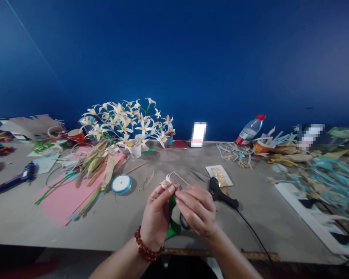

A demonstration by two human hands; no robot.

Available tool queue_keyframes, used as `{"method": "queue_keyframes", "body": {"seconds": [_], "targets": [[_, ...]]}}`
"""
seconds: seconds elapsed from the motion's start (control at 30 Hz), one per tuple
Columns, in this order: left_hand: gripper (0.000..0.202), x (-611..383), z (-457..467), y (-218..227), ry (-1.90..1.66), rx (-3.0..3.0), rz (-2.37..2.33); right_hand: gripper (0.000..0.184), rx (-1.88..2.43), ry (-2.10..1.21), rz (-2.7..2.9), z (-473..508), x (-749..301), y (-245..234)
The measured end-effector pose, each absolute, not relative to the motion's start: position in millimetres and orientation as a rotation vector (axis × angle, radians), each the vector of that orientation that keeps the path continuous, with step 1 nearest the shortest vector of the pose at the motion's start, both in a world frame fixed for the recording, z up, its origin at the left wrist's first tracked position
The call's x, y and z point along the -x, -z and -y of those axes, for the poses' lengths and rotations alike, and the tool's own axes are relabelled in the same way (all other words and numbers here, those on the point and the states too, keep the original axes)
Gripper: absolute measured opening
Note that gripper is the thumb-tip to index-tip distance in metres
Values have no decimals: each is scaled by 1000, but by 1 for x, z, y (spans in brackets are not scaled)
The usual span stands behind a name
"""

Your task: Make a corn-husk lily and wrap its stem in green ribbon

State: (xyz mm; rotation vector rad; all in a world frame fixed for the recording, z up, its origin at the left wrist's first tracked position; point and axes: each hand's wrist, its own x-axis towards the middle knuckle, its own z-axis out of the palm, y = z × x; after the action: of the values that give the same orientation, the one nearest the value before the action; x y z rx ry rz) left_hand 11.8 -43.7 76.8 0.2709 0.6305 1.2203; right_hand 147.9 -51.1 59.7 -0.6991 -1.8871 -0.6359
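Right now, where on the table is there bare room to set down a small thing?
Two patches look bare: below the ribbon spool, between the pink paper and the left hand; and between the black glue gun and the white power strip. It is crowded at the right, with tangled blue strips.

Left hand pinches a pale flower, right hand beside a green strip.

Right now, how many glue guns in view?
2: dark-blue plastic glue gun, far left; black plastic glue gun, beside the right hand. Others may be hidden.
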Motion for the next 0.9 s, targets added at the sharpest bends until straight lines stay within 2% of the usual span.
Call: {"method": "queue_keyframes", "body": {"seconds": [0.23, 0.47, 0.73, 0.9], "targets": [[14, -12, 47, -79, -1260, -338, -651, 14, 721, 509, 1779, 51, -143, -46], [15, -12, 54, -76, -1305, -361, -666, 28, 777, 419, 1612, 53, -129, -42], [12, -13, 57, -76, -1339, -358, -625, 26, 808, 416, 1624, 59, -127, -48], [12, -9, 58, -79, -1325, -409, -604, 25, 802, 268, 1635, 67, -125, -61]]}}
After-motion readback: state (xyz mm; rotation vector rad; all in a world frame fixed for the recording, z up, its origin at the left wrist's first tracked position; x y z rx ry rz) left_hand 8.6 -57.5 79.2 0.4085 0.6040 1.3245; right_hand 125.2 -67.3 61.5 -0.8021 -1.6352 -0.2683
